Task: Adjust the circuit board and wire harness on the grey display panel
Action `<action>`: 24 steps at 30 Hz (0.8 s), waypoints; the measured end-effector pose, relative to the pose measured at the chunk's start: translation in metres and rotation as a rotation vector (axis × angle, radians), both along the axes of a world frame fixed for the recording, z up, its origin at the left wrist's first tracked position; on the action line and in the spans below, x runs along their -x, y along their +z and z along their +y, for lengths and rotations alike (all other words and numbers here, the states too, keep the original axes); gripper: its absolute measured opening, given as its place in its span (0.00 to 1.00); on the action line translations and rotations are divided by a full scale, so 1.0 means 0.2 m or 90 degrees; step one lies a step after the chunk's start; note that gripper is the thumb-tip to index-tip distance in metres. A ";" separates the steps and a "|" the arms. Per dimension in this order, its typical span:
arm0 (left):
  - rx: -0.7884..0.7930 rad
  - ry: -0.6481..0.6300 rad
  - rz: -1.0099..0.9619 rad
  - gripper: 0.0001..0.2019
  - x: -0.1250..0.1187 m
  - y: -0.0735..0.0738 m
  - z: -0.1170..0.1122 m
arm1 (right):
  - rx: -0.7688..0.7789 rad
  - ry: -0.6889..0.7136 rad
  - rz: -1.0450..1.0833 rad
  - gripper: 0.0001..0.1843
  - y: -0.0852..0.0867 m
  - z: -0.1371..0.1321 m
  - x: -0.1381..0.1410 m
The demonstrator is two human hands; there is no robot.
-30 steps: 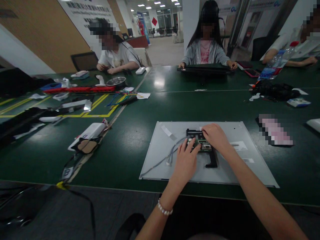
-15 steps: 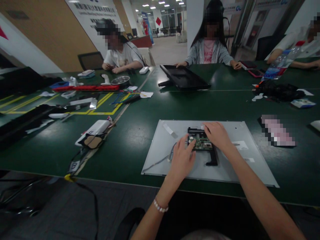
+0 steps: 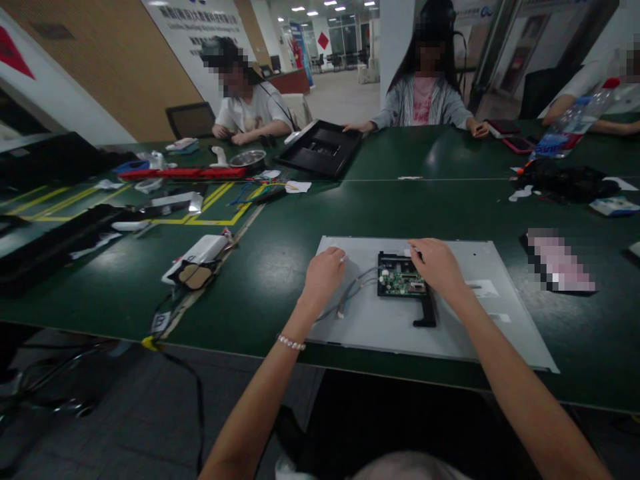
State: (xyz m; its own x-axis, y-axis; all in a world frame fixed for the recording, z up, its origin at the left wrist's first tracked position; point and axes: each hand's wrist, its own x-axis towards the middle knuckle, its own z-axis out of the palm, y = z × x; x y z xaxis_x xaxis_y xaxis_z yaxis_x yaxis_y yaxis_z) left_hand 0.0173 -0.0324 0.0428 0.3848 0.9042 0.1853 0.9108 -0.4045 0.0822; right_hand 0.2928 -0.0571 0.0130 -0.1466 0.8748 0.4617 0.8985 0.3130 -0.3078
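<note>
left hand (image 3: 324, 272) moved off circuit board (image 3: 400, 283) — right hand (image 3: 439, 264) touching frame (image 3: 427, 312)

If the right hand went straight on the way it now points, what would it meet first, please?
Most likely the black bracket, at its far right corner: the fingers of the right hand overlap it in this view, though whether they touch is unclear.

One head cam, up above nr side of table (image 3: 270, 287), faces fwd & down: L hand (image 3: 324, 275) & R hand (image 3: 437, 268) close, rm bkgd (image 3: 333, 95) far.
</note>
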 end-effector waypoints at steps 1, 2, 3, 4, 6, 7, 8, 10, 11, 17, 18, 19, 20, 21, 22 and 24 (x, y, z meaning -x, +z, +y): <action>-0.008 -0.006 -0.001 0.12 0.00 0.01 0.00 | -0.002 0.003 0.003 0.17 0.01 0.00 0.01; -0.018 -0.011 -0.001 0.12 -0.01 0.02 -0.01 | -0.005 0.007 0.008 0.17 0.01 -0.01 0.02; -0.031 -0.015 -0.001 0.13 -0.01 0.03 -0.02 | -0.007 0.017 0.018 0.17 0.02 -0.02 0.03; -0.046 -0.021 0.000 0.13 -0.02 0.04 -0.04 | -0.009 0.033 0.033 0.17 0.04 -0.03 0.06; -0.076 -0.041 0.006 0.12 -0.03 0.06 -0.11 | -0.007 0.091 0.076 0.17 0.06 -0.07 0.12; -0.088 -0.054 0.009 0.12 -0.04 0.07 -0.15 | 0.000 0.131 0.097 0.17 0.07 -0.09 0.17; -0.094 -0.067 0.012 0.11 -0.06 0.07 -0.19 | 0.007 0.170 0.112 0.18 0.08 -0.11 0.21; -0.096 -0.087 0.013 0.11 -0.09 0.06 -0.28 | 0.026 0.237 0.122 0.19 0.09 -0.16 0.30; -0.094 -0.096 0.010 0.12 -0.10 0.05 -0.32 | 0.034 0.264 0.120 0.20 0.09 -0.18 0.34; -0.075 -0.083 -0.062 0.14 -0.12 -0.04 -0.43 | 0.059 0.300 0.079 0.17 0.06 -0.22 0.44; -0.066 -0.074 -0.085 0.14 -0.11 -0.06 -0.43 | 0.060 0.300 0.067 0.16 0.05 -0.22 0.44; -0.057 -0.066 -0.112 0.14 -0.09 -0.07 -0.44 | 0.062 0.297 0.050 0.15 0.05 -0.22 0.44; -0.049 -0.057 -0.140 0.15 -0.08 -0.09 -0.44 | 0.063 0.292 0.031 0.15 0.05 -0.22 0.44; -0.043 -0.044 -0.168 0.16 -0.06 -0.10 -0.45 | 0.065 0.285 0.012 0.14 0.05 -0.22 0.44; -0.037 -0.030 -0.195 0.17 -0.04 -0.12 -0.46 | 0.067 0.279 -0.004 0.14 0.06 -0.22 0.43; -0.027 -0.001 -0.232 0.18 0.00 -0.14 -0.47 | 0.072 0.271 -0.020 0.13 0.06 -0.22 0.42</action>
